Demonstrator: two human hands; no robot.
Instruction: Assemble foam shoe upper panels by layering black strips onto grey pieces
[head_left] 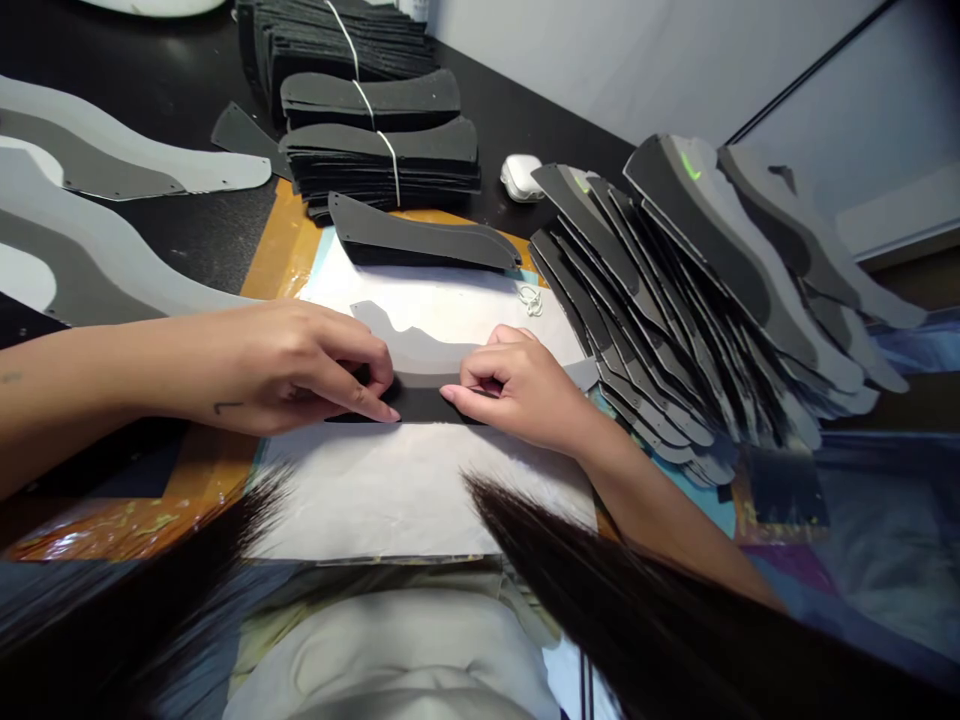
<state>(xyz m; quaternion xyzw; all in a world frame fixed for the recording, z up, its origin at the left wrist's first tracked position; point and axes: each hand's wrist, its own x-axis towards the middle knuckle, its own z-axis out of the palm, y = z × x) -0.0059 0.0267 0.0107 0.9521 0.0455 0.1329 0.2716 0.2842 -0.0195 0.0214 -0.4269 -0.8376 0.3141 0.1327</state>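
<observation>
On a white paper sheet (420, 500) in front of me lies a flat curved piece, its far side a light grey panel (420, 350) and its near side a black panel (427, 402). My left hand (315, 365) is closed at the left part of the black panel, fingers curled and thumb along the near edge. At the right part, my right hand (521, 385) has its fingers curled in and its thumb tip on the same black panel. Both hands partly cover the piece's ends. Just beyond lie several dark grey curved panels (420, 235), stacked together.
Black panel bundles (382, 155) tied with white bands stand at the back. On the right is a leaning pile of layered panels (675, 300). Large grey curved pieces (112, 235) lie left. A small white case (521, 177) and a loose white band (530, 299) lie beyond my right hand.
</observation>
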